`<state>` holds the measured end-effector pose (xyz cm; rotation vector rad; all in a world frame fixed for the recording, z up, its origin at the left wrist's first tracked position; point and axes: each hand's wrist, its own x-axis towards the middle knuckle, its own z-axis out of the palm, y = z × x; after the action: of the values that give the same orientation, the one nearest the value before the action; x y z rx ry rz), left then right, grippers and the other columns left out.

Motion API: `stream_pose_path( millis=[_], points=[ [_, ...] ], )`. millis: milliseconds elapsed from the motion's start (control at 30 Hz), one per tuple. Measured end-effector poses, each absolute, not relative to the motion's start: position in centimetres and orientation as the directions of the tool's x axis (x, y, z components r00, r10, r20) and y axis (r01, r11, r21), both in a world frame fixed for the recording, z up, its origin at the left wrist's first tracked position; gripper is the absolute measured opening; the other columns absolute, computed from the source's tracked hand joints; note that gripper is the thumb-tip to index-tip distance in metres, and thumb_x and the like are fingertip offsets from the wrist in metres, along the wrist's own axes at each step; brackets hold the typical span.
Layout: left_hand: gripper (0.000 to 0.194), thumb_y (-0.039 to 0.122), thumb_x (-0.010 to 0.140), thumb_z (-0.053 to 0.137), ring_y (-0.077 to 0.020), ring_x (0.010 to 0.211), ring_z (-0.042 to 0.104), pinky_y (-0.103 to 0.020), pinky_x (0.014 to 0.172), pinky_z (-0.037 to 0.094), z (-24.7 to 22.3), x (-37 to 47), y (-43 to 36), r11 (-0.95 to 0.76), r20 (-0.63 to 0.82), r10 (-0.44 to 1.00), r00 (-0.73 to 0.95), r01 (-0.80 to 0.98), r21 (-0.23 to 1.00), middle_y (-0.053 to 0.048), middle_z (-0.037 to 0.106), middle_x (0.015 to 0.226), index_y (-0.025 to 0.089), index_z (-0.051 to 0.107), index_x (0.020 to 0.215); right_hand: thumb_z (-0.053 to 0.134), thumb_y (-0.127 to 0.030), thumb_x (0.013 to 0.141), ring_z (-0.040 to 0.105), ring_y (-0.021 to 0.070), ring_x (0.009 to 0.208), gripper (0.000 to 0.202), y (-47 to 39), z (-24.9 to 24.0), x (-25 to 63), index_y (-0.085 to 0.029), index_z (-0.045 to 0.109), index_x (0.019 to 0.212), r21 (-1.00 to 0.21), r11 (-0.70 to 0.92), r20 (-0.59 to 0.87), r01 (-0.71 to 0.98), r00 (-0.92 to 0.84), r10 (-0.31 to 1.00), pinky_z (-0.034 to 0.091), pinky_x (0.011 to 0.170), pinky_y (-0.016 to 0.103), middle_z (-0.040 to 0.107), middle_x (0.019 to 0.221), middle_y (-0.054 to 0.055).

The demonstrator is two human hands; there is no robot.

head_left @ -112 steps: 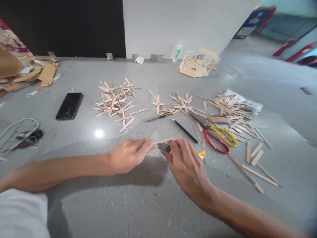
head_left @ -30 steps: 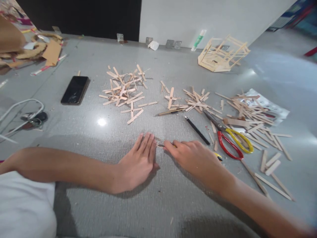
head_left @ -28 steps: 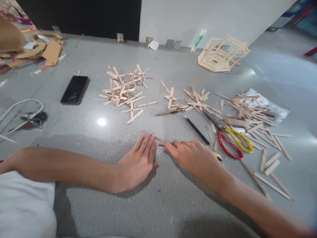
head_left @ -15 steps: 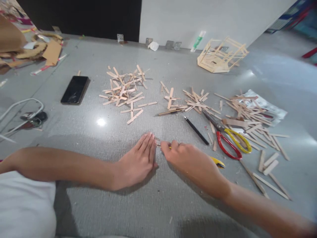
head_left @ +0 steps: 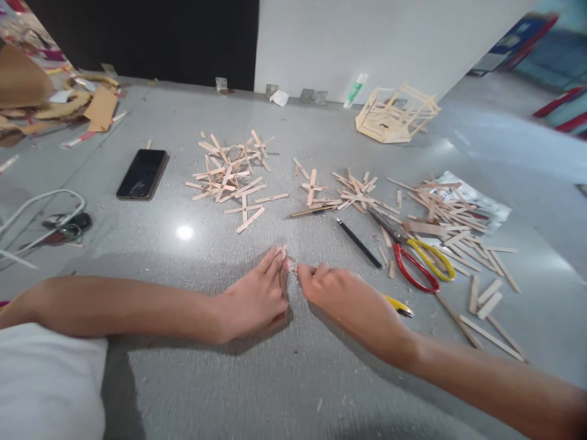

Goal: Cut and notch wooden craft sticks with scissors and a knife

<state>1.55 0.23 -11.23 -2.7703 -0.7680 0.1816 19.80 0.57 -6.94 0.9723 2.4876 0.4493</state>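
Observation:
My left hand (head_left: 257,293) is pressed down on the grey table, fingers held together over a small wooden craft stick (head_left: 290,259); only its end shows past the fingertips. Facing it, my right hand (head_left: 339,294) is closed around a yellow utility knife (head_left: 398,305). The knife's rear end sticks out behind the palm, and its blade tip meets the stick beside my left fingers. Most of the knife's body is hidden by my hand.
Piles of craft sticks (head_left: 224,174) lie ahead, with more sticks (head_left: 452,214) at right. Red-and-yellow scissors (head_left: 415,263), a black craft knife (head_left: 359,242) and a phone (head_left: 143,175) lie around. A stick frame (head_left: 389,125) stands at the back right; keys (head_left: 68,226) lie left.
The camera view has shifted slightly. My left hand has tilted a little over the stick, its thumb now less visible. My right hand keeps its grip on the knife in nearly the same place.

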Motion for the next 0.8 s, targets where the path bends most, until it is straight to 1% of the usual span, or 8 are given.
stream_pose_path(
  millis=[100,200,300,367,433,567,600,800],
  points=[
    [0.062,0.039,0.100,0.051,-0.0434,0.141,0.048,-0.053,0.123,0.031,-11.2,1.6,0.1,-0.826,-0.046,0.510,0.859,0.474,-0.305,-0.030,0.056,0.144,-0.011,0.059,0.136,0.047,0.010,0.084,0.067,0.0198,0.055,0.032,0.4,-6.9,20.2,-0.017,0.062,0.087,0.428,0.703,-0.279,0.567,-0.657,0.700,0.029,0.045,0.029,0.068,0.068,0.008],
    [0.060,0.037,0.100,0.053,-0.0431,0.143,0.046,-0.053,0.124,0.030,-11.5,1.5,-0.1,-0.827,-0.031,0.502,0.864,0.470,-0.308,-0.029,0.056,0.145,-0.010,0.059,0.137,0.047,0.010,0.083,0.067,0.0213,0.055,0.031,0.9,-6.8,20.8,-0.017,0.062,0.087,0.382,0.710,-0.271,0.591,-0.663,0.698,0.029,0.047,0.031,0.068,0.067,0.007],
    [0.058,0.033,0.101,0.049,-0.0416,0.146,0.042,-0.053,0.125,0.027,-12.0,1.3,-0.1,-0.835,0.021,0.497,0.868,0.484,-0.263,-0.029,0.055,0.146,-0.011,0.056,0.138,0.046,0.007,0.087,0.065,0.0196,0.054,0.029,1.5,-6.6,21.1,-0.016,0.063,0.088,0.292,0.715,-0.246,0.636,-0.672,0.698,0.031,0.050,0.031,0.068,0.065,0.005],
    [0.058,0.032,0.103,0.045,-0.0414,0.146,0.041,-0.053,0.125,0.026,-12.3,1.3,-0.1,-0.835,0.058,0.500,0.864,0.499,-0.233,-0.031,0.055,0.144,-0.013,0.054,0.139,0.049,0.006,0.088,0.064,0.0182,0.054,0.027,1.5,-6.4,20.8,-0.016,0.063,0.088,0.256,0.717,-0.239,0.648,-0.676,0.697,0.033,0.051,0.029,0.068,0.065,0.004],
    [0.058,0.031,0.103,0.042,-0.0412,0.146,0.043,-0.052,0.124,0.027,-12.4,1.3,-0.1,-0.829,0.077,0.508,0.858,0.512,-0.227,-0.031,0.056,0.143,-0.013,0.054,0.139,0.052,0.008,0.086,0.065,0.0179,0.057,0.026,1.1,-6.3,20.0,-0.015,0.064,0.086,0.266,0.706,-0.249,0.656,-0.661,0.708,0.033,0.051,0.028,0.069,0.067,0.005],
    [0.057,0.031,0.104,0.042,-0.0399,0.145,0.044,-0.049,0.123,0.029,-12.2,1.4,-0.2,-0.820,0.082,0.517,0.852,0.521,-0.239,-0.029,0.058,0.142,-0.011,0.056,0.138,0.049,0.010,0.084,0.064,0.0179,0.055,0.029,0.3,-6.0,18.4,-0.014,0.067,0.087,0.383,0.645,-0.302,0.661,-0.571,0.764,0.029,0.046,0.027,0.070,0.069,0.007],
    [0.056,0.031,0.104,0.043,-0.0401,0.145,0.044,-0.050,0.124,0.029,-12.2,1.4,-0.2,-0.820,0.085,0.517,0.851,0.522,-0.237,-0.029,0.058,0.142,-0.012,0.056,0.138,0.049,0.010,0.084,0.063,0.0174,0.055,0.030,0.4,-5.9,18.4,-0.014,0.067,0.087,0.385,0.651,-0.307,0.654,-0.575,0.759,0.030,0.046,0.027,0.070,0.070,0.007],
    [0.057,0.030,0.105,0.041,-0.0404,0.147,0.042,-0.050,0.124,0.027,-12.2,1.4,-0.2,-0.824,0.060,0.529,0.846,0.529,-0.204,-0.031,0.055,0.144,-0.013,0.053,0.140,0.053,0.005,0.086,0.064,0.0158,0.057,0.025,1.4,-6.0,19.7,-0.015,0.067,0.085,0.278,0.731,-0.264,0.623,-0.682,0.682,0.036,0.051,0.025,0.070,0.068,0.004]
  ],
)
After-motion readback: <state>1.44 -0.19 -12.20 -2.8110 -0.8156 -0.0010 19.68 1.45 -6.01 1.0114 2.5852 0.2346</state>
